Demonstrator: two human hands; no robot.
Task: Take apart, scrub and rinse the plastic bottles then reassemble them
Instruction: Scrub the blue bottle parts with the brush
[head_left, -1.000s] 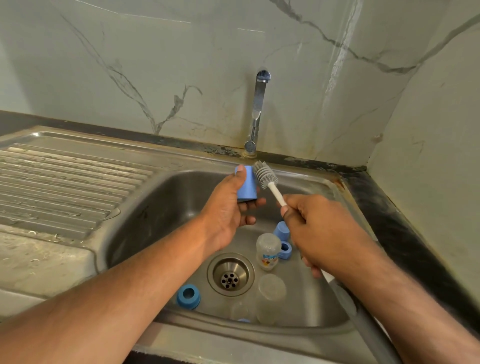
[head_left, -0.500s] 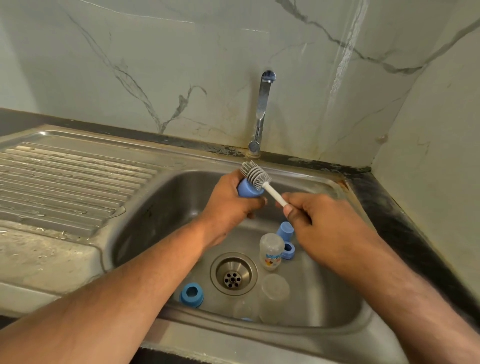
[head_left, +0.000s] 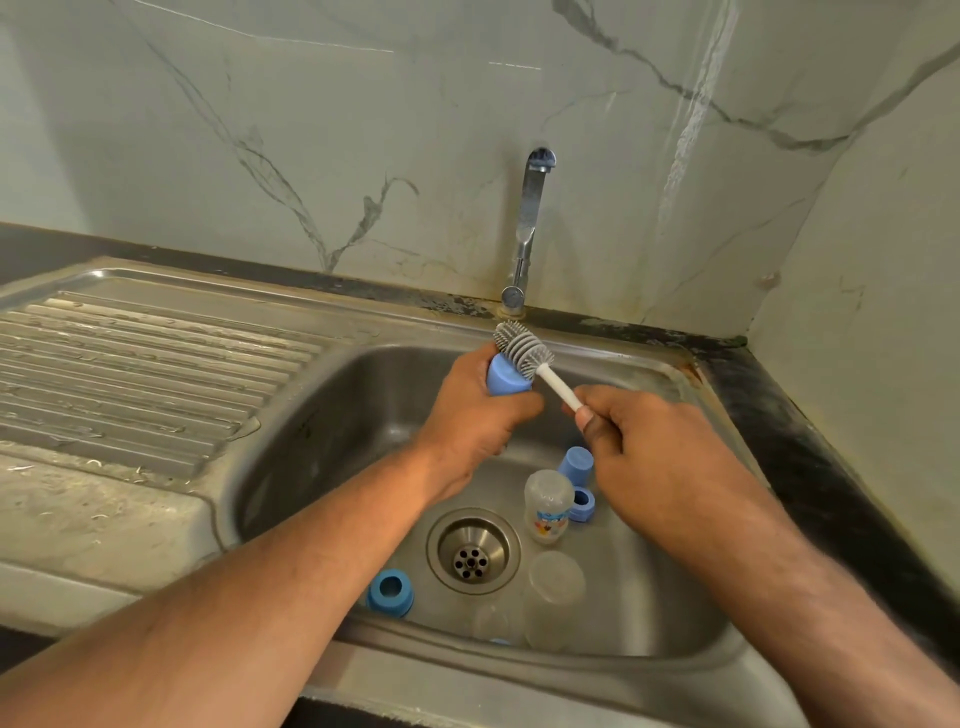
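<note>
Blue plastic cap (head_left: 506, 376) sits in the left hand (head_left: 470, 415), fingers wrapped round it, held above the far part of the sink (head_left: 311, 447) under the tap (head_left: 530, 228). Right hand (head_left: 649, 457) pinches the white handle of the brush (head_left: 522, 351); grey bristles rest on the cap's top end. No water visible from the tap. Step in hand looks like scrubbing the cap. To do it well: rotate the cap against the bristles, keep the grip low on the cap so the fingers don't block coverage, work the rim too, keep it over the basin. Down in the basin: 1 printed bottle (head_left: 548, 506) right of the drain (head_left: 472, 551), 2 blue parts beside it, 1 blue ring (head_left: 390, 592) near left, clear pieces at the near edge, all seemingly waiting.
</note>
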